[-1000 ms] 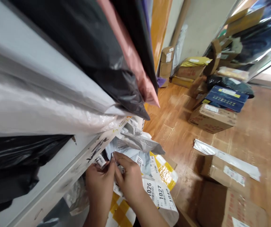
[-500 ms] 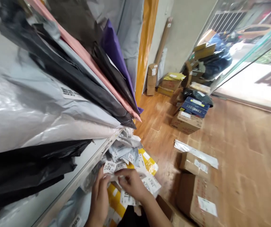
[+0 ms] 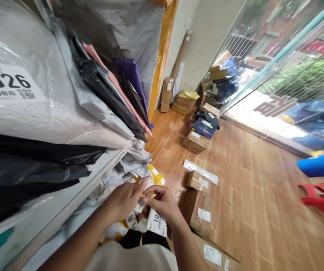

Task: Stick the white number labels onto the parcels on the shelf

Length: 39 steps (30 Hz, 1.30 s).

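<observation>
My left hand (image 3: 125, 199) and my right hand (image 3: 163, 201) come together low in the middle of the view, fingertips bent inward. Between them runs a strip of white number labels (image 3: 140, 205) with barcodes. A loose stretch of the strip hangs below my right hand, with a label reading "102" and a partly hidden digit. My right thumb and fingertips pinch the strip, and my left thumb rests along it, most left fingers out of sight. Under and beyond the hands lie grey mailing bags (image 3: 137, 153) and a yellow parcel (image 3: 157, 176).
To the left, a shelf (image 3: 105, 165) bears stacked mailing bags, one with a "1026" label (image 3: 6, 81). Cardboard boxes (image 3: 204, 207) stand on the wooden floor to the right. A red stool (image 3: 320, 195) and glass doors (image 3: 263, 94) are farther right.
The view has swung right, bringing in the red stool and the "1026" label. My left hand has turned over toward my right; the "1013" label at its fingers no longer shows.
</observation>
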### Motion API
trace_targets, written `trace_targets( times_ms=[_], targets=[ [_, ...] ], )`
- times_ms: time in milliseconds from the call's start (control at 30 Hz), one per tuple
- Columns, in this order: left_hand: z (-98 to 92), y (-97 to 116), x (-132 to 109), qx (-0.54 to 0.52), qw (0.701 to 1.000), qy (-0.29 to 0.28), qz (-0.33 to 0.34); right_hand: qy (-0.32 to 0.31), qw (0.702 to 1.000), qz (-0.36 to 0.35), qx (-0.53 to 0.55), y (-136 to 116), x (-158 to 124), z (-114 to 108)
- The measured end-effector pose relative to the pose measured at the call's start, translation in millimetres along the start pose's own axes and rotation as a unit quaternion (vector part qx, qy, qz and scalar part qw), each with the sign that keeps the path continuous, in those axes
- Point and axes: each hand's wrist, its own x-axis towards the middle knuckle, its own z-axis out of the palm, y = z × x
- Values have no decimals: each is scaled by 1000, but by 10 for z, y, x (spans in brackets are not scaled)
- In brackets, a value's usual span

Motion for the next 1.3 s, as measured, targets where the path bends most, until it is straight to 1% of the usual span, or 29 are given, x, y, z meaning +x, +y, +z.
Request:
trace_targets(
  times_ms=[67,133,200,267,333,433,533,667,767,1000,1133,1200,1300],
  targets=[
    [0,98,45,56,998,3,7,19,1000,-1,-14,20,-28,-40],
    [14,153,109,98,995,26,-2,53,998,-7,-16,44,-26,-86],
    [39,169,193,113,992,51,-14,75,997,-6,-1,50,10,-142],
    [76,149,297,82,994,72,-32,88,996,2,13,36,73,-209],
    [122,108,411,26,994,95,-56,94,995,13,22,12,151,-283],
    [184,60,569,-16,989,120,-88,91,995,27,25,-2,270,-391],
    [204,80,686,8,986,135,-101,78,995,48,30,17,375,-470],
    [189,174,803,46,985,126,-110,52,995,70,50,33,494,-531],
    [203,222,877,50,984,123,-122,38,994,80,63,17,569,-589],
    [304,231,995,37,978,135,-153,13,994,89,58,-35,661,-770],
    [371,166,1024,28,973,144,-178,8,994,97,42,-19,673,-783],
    [398,102,986,20,968,162,-193,10,994,99,42,10,690,-781],
    [405,-28,843,2,949,219,-227,43,992,101,59,56,752,-838]
  ],
)
